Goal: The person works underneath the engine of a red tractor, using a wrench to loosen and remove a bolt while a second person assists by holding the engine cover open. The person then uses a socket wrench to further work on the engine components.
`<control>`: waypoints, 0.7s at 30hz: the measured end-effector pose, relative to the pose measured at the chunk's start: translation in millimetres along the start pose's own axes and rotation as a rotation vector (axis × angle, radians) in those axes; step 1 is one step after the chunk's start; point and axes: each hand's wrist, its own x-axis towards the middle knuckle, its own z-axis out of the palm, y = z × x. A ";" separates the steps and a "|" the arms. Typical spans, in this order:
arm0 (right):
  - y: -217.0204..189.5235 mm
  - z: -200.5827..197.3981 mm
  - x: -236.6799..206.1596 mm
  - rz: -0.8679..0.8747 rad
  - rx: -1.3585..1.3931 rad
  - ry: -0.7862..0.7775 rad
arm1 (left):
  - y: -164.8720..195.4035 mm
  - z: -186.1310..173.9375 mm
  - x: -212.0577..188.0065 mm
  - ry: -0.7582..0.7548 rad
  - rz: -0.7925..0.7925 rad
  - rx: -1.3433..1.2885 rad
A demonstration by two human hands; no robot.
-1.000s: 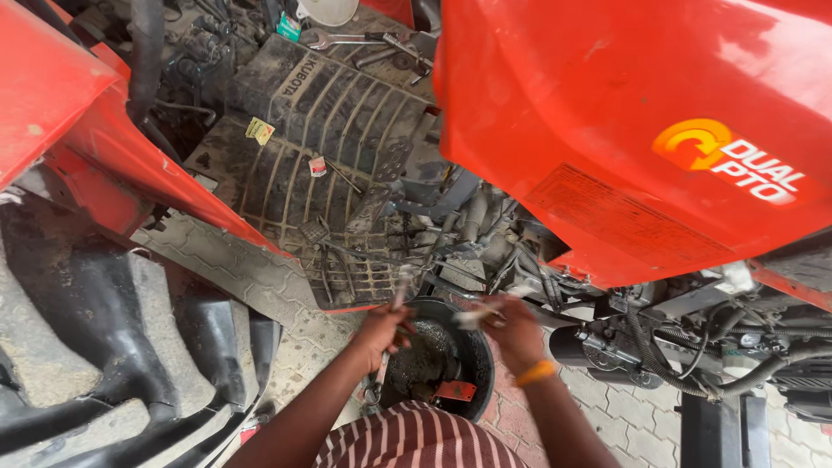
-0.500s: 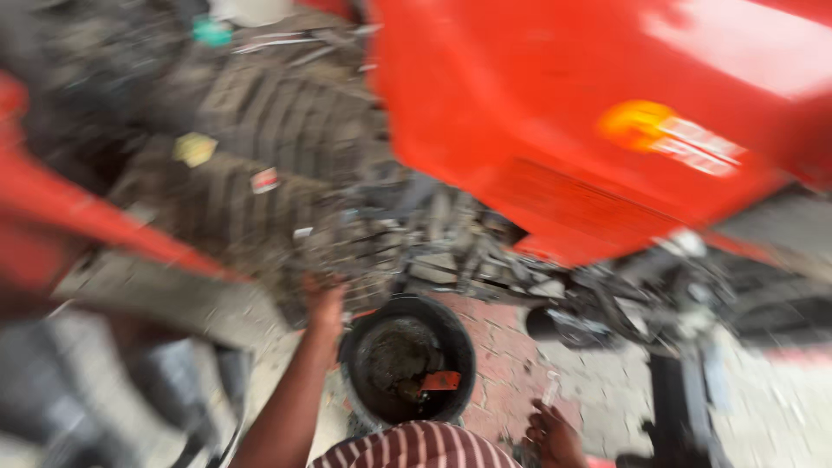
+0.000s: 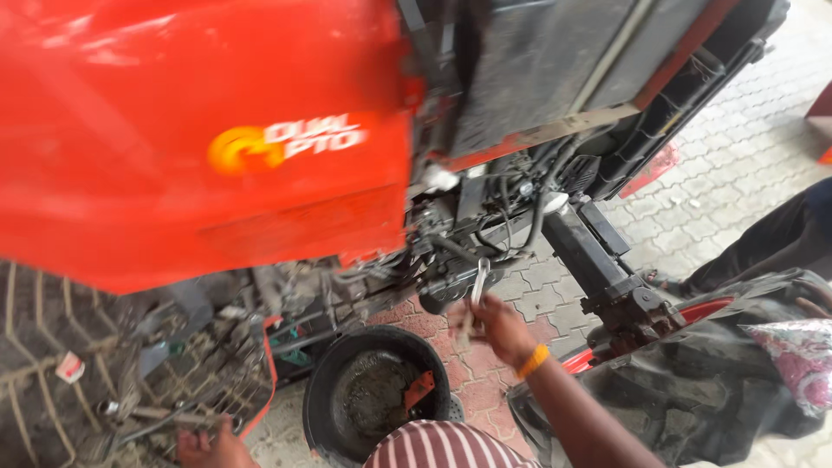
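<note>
Steel, bare: slim silver spanner (image 3: 477,286), gripped low on shank in right hand (image 3: 498,328), head up against dark engine underside. Stiff, light, likely greasy; best held mid-shank. Left hand (image 3: 208,448) low beside black tub (image 3: 379,394), grip unclear.

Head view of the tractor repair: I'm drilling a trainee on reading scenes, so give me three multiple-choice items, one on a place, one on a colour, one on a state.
1. Where is the black tub?
A. on the paving under the machine
B. on the red hood
C. in the right hand

2. What colour is the band on the right wrist?
A. green
B. orange-yellow
C. white

3. What is the right hand doing?
A. resting flat on the ground
B. hanging empty
C. gripping a metal spanner

Key: 1 A, the tub stands on the brick paving below the engine. 2 B, the band shows orange-yellow. 3 C, the fingers close round the spanner raised toward the engine; the left hand is low by the footplate.
</note>
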 end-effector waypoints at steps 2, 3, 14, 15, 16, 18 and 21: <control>-42.2 -3.4 23.1 -0.078 0.066 -0.063 | -5.6 14.8 -16.3 -0.070 0.028 0.056; -60.0 -5.2 38.5 -0.083 0.144 -0.089 | -8.7 25.3 -28.8 -0.122 0.056 0.071; -117.4 -11.6 229.3 -0.182 0.355 -0.288 | 35.1 202.5 -206.5 -1.025 0.216 0.537; -115.4 -6.0 237.7 -0.186 0.380 -0.251 | 40.2 215.3 -213.9 -1.068 0.187 0.561; -114.6 -1.4 244.3 -0.190 0.403 -0.213 | 43.9 225.0 -219.2 -1.083 0.197 0.566; -113.5 6.5 251.1 -0.174 0.455 -0.185 | 42.1 233.9 -225.2 -1.110 0.206 0.569; -119.0 17.7 248.4 -0.127 0.552 -0.180 | 26.8 225.1 -217.4 -1.054 0.073 0.445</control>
